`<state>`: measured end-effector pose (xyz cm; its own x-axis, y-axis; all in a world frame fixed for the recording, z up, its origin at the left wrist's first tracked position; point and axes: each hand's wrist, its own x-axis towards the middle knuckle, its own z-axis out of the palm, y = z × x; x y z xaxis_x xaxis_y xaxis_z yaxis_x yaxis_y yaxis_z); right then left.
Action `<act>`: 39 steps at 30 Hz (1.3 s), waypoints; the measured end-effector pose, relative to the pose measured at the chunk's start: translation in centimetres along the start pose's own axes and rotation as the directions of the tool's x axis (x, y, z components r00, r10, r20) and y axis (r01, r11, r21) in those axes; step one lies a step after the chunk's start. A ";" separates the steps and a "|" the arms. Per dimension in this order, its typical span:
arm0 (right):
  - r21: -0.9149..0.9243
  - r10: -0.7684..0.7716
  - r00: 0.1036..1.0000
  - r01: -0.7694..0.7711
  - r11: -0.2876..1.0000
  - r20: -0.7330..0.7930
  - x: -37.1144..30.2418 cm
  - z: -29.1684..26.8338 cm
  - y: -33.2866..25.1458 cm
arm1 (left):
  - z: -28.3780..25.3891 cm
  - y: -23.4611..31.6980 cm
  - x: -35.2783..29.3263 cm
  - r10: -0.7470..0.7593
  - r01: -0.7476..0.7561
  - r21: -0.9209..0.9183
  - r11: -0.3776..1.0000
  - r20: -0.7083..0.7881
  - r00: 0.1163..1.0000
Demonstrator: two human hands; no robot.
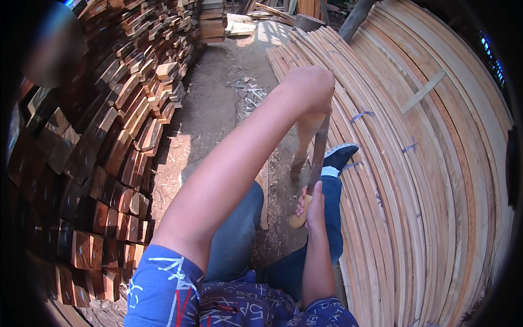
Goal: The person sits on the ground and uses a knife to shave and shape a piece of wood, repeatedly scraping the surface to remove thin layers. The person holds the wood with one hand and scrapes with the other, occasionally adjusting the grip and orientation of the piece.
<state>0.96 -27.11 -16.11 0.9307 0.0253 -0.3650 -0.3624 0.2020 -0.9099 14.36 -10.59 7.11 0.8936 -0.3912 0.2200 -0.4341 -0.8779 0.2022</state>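
My right hand is closed around the yellowish wooden handle of a handsaw, low between my legs. Its dark, narrow blade runs upward, away from me. My left arm reaches across to the far end of the blade. There my left hand is bent over and closed, with its fingers hidden behind the knuckles and wrist. Just under it stands a light brown piece of wood, alongside the blade; I cannot tell whether the hand grips this wood or the blade tip.
Stacked short wood blocks rise along the left. On the right lie long pale wooden strips, some tied in bundles with bluish bands. My dark shoe rests against the strips. Wood shavings litter the dirt ground.
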 end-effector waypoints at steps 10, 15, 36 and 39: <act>0.071 0.035 0.999 -0.034 0.997 -0.011 -1.1 -0.1 -0.8 | 0.4 1.0 -0.7 0.032 -0.032 0.027 0.999 -0.008 0.999; -0.021 0.046 0.999 -0.046 0.999 -0.001 -1.0 -1.0 -1.7 | 0.2 1.1 -0.6 0.023 -0.023 0.032 0.999 -0.003 1.000; 0.091 0.072 0.997 -0.074 0.993 0.019 -2.3 -1.5 0.0 | 1.0 1.4 -1.1 0.070 -0.068 0.022 0.997 -0.112 0.991; -0.112 0.060 0.998 -0.060 0.992 -0.003 -0.7 -2.6 0.9 | 0.5 1.2 -1.1 0.031 -0.030 0.024 0.999 -0.041 0.999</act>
<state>-0.21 -29.50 -17.21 0.9072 0.0340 -0.4194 -0.4207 0.0893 -0.9028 12.93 -11.42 6.62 0.8743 -0.4068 0.2648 -0.4580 -0.8721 0.1723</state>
